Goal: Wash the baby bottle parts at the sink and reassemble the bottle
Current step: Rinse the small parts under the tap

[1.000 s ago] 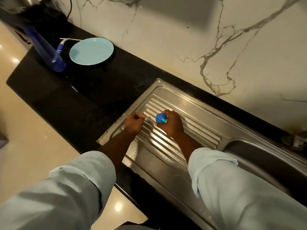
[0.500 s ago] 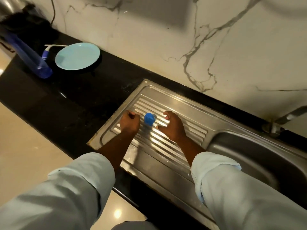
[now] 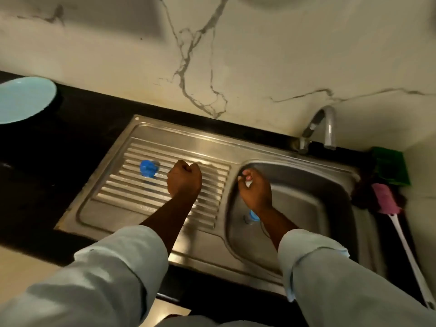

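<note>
Nearest, a small blue bottle part (image 3: 253, 215) lies on the floor of the stainless steel sink basin (image 3: 306, 208), half hidden under the right wrist, so its shape cannot be told. The right hand (image 3: 254, 192) hangs over the basin's left side with fingers curled around something pale; whether it is a bottle piece cannot be told. Left of the basin, over the ribbed steel draining board (image 3: 113, 185), the left hand (image 3: 184, 179) is balled into a fist — nothing shows in it. Further left of the basin, a round blue plastic bottle cap (image 3: 148, 168) sits on the ribs, apart from both hands. It looks light, stiff and probably wet, so likely slippery; a pinch across its rim should hold best. Behind the basin stands the curved tap (image 3: 329, 128) — no water visibly running.
</note>
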The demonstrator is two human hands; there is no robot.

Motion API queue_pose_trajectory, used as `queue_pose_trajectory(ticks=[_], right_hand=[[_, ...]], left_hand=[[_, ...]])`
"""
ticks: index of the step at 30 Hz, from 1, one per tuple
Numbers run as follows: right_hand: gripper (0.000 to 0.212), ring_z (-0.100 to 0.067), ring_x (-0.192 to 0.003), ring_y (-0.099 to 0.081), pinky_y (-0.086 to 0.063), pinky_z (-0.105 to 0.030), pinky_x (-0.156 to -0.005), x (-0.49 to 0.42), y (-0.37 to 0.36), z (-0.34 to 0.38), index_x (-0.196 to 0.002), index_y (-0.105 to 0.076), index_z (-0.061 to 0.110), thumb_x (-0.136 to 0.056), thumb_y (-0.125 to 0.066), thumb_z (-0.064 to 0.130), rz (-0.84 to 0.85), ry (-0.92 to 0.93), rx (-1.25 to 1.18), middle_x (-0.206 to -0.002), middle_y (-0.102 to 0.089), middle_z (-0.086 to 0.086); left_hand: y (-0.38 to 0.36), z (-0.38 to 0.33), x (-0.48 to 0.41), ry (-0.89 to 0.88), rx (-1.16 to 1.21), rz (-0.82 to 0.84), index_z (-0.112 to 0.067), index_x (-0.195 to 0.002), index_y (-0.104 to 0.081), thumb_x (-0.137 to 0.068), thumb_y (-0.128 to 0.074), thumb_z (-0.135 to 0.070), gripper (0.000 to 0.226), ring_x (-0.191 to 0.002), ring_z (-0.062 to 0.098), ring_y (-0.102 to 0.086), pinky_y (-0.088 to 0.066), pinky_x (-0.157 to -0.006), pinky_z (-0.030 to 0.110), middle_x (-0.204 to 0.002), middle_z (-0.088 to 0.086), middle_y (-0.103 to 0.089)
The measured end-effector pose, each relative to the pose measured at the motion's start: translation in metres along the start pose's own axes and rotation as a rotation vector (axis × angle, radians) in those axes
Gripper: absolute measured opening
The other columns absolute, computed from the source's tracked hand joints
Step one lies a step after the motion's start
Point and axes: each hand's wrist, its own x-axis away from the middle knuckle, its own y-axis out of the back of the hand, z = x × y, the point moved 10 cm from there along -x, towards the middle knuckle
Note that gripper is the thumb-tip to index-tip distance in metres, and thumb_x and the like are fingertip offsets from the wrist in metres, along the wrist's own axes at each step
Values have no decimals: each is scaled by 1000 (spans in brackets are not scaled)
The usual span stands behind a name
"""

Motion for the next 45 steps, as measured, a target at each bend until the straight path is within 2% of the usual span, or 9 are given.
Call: queue_pose_trajectory(ticks=[6, 10, 17, 24, 28, 31, 39, 42, 45], right_hand=[[6, -13, -90, -61, -45, -26, -77, 28, 62, -86, -98, -63, 29, -93, -62, 33, -13, -135, 112, -96, -61, 12], [30, -16, -100, -62, -53, -34, -89, 46, 42, -120, -122, -61, 25, -93, -66, 30, 216, -188, 143, -116, -57, 8], [61, -21, -102, -64, -54, -34, -80, 53, 8, -115, -142, -48, 33, -87, -71, 44, 451, -70, 300, -134, -53, 3], [46, -24, -94, -63, -48, -32, -73, 50, 6, -138, -123, -54, 25, -85, -74, 42, 446, -95, 327, -110, -61, -1], [38, -18, -81, -65, -51, -30, -67, 40, 32, -155, -103, -54, 23, -84, -74, 49, 345, -272, 238, -93, -66, 2], [32, -17, -83, -65, -48, -26, -70, 29, 52, -162, -100, -61, 19, -89, -69, 48, 269, -373, 118, -92, -68, 2], [45, -15, -65, -66, -44, -24, -62, 21, 58, -151, -82, -72, 16, -96, -57, 56, 341, -499, -50, -68, -70, 1], [33, -19, -76, -68, -48, -24, -68, 16, 59, -135, -102, -73, 14, -98, -61, 44, 419, -357, 64, -85, -73, -7], [34, -11, -63, -66, -46, -16, -62, 8, 73, -128, -85, -70, 16, -97, -62, 46, 359, -333, 35, -71, -69, -1]], left_hand=[[-88, -25, 54, -185, -12, 203, -11, -69, -57, -83, -67, -23, 21, -64, 30, -56, -37, -61, 30, -64, 7, -61], [-127, -31, 85, -278, -8, 319, -17, -67, -54, -85, -71, -22, 26, -62, 24, -56, -42, -64, 30, -62, 3, -59], [-156, -14, 97, -216, -62, 386, -15, -74, -63, -85, -75, -23, 18, -65, 20, -62, -53, -69, 32, -68, 2, -64], [-176, -18, 104, -272, -147, 521, -5, -94, -67, -87, -78, -21, 21, -68, 13, -57, -37, -66, 17, -76, 4, -65], [-211, 0, 115, -283, -260, 786, -8, -126, -53, -79, -76, -7, 52, -89, 25, -62, -52, -83, 36, -103, 9, -63], [-233, -3, 136, -450, -388, 925, -8, -132, -56, -72, -86, -17, 68, -115, 30, -59, -48, -98, 35, -126, 14, -60], [-240, -41, 159, -837, -752, 713, -23, -135, -50, -80, -74, -44, 64, -121, 26, -55, -49, -94, 44, -133, 1, -57], [-239, -45, 157, -861, -693, 712, -23, -135, -53, -82, -75, -40, 60, -124, 26, -54, -49, -97, 44, -135, 1, -58], [-240, -57, 156, -869, -575, 740, -17, -132, -58, -80, -79, -36, 59, -121, 30, -56, -50, -96, 45, -132, 5, -61]])
